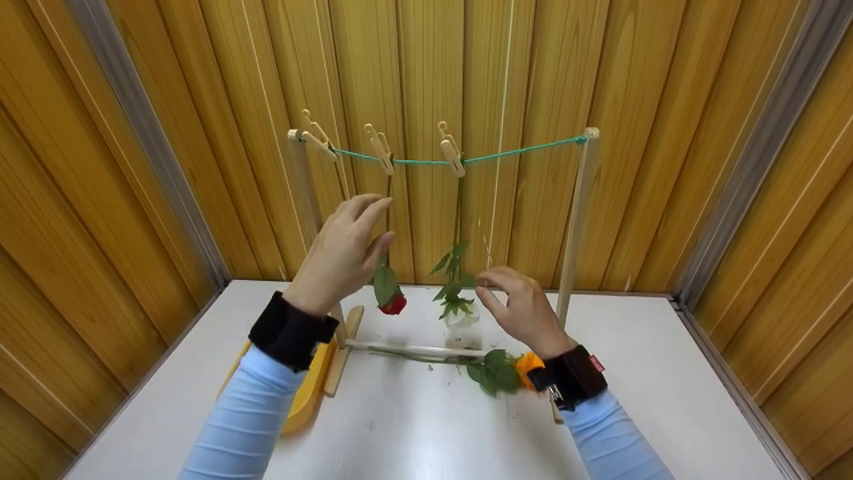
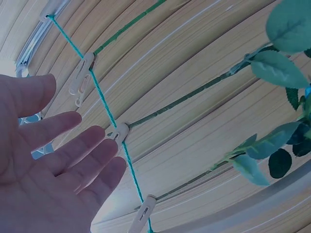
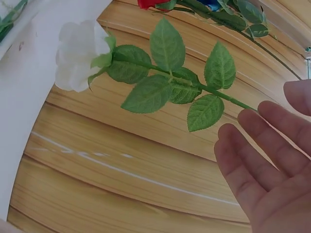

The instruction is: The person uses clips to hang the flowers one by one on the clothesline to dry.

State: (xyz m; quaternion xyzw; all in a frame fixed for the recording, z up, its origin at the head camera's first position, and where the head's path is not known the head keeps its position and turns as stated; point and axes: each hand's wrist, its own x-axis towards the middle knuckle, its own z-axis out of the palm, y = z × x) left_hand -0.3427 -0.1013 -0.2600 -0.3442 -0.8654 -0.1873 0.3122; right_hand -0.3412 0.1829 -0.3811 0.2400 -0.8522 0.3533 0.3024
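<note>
My left hand (image 1: 338, 255) is raised beside the hanging red rose (image 1: 393, 305), with its fingers extended and nothing in them. In the left wrist view its fingertips overlap the green cord, near the middle clothespin (image 2: 120, 133). My right hand (image 1: 523, 305) is just right of the white rose (image 1: 462, 316), holding nothing, its fingers loosely bent. The right wrist view shows those fingertips close to the white rose's stem (image 3: 233, 101). Both roses hang head down, their stems clipped by clothespins (image 1: 452, 157). A blue flower (image 3: 210, 4) shows behind the red rose.
The green cord (image 1: 520, 152) spans two wooden posts (image 1: 577, 220). An orange flower (image 1: 528, 371) with a leafy stem lies on the white table (image 1: 400, 427) by the frame's lower bar (image 1: 420, 349). A yellow tray (image 1: 308, 399) stands at left, partly behind my left arm.
</note>
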